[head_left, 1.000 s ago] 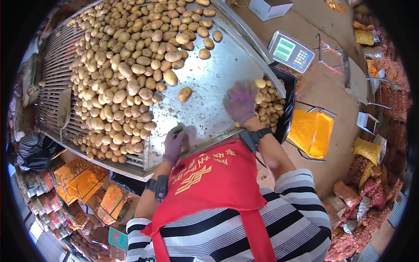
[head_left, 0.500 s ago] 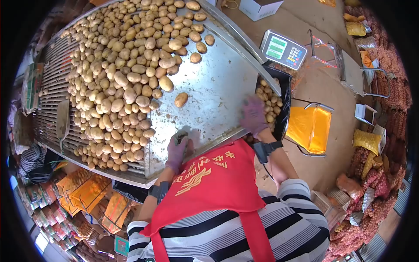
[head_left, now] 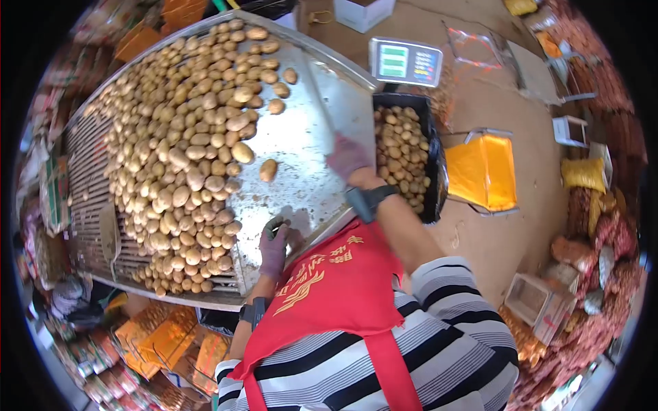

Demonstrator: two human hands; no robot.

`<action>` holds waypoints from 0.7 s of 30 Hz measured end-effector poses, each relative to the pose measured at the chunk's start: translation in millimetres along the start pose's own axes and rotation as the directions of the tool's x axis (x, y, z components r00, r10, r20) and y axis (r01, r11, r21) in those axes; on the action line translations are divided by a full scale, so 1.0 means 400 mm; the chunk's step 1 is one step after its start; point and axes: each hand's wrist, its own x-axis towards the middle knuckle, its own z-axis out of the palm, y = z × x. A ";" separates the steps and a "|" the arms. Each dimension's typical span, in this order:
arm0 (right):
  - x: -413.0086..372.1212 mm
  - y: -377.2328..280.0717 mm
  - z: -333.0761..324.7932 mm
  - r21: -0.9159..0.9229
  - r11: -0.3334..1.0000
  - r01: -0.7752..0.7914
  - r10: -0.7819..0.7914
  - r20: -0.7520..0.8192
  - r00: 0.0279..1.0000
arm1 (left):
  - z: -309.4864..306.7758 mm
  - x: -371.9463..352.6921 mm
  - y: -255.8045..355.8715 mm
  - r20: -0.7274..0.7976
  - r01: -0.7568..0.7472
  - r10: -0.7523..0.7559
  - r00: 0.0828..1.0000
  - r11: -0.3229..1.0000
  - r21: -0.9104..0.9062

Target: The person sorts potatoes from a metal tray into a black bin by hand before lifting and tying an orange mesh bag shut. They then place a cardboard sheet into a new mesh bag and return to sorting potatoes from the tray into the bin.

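My right hand [head_left: 348, 157], in a purple glove and blurred, is closed at the near end of a long metal bar [head_left: 317, 89] that crosses the metal tray [head_left: 301, 171]. My left hand [head_left: 273, 248], also gloved, rests by the tray's near edge, fingers loosely bent and apart; its dark fingertips hide part of the grip. A heap of potatoes [head_left: 185, 151] covers the tray's left side. One loose potato [head_left: 268, 170] lies apart on the bare metal. To the right of my right hand, a black-lined box [head_left: 436, 161] holds many potatoes.
Beyond the box stands a digital scale display [head_left: 406, 62]. An orange bag on a frame [head_left: 481, 171] stands to the right. Slatted bars [head_left: 86, 178] form the tray's left end, with a flat paddle-like piece [head_left: 109, 233] on them. Stacked sacks [head_left: 582, 342] line the right side.
The metal bar has swung left from over the box onto the tray, with my right hand now at its end. More of the boxed potatoes shows. My left hand has stayed near the edge.
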 end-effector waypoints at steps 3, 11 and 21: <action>-0.104 -0.111 -0.004 -0.035 0.991 -0.129 0.134 0.221 0.966 | 0.051 -0.004 0.052 -0.018 -0.052 0.059 0.998 0.961 0.271; -0.330 0.242 -0.142 0.394 0.896 -0.205 0.408 -0.546 0.731 | 0.191 0.176 0.043 0.372 -0.668 0.631 0.681 0.326 0.669; -0.243 0.544 0.059 0.115 0.667 -0.736 0.732 0.084 0.676 | 0.256 0.211 0.002 0.542 -0.676 0.543 0.642 0.067 0.733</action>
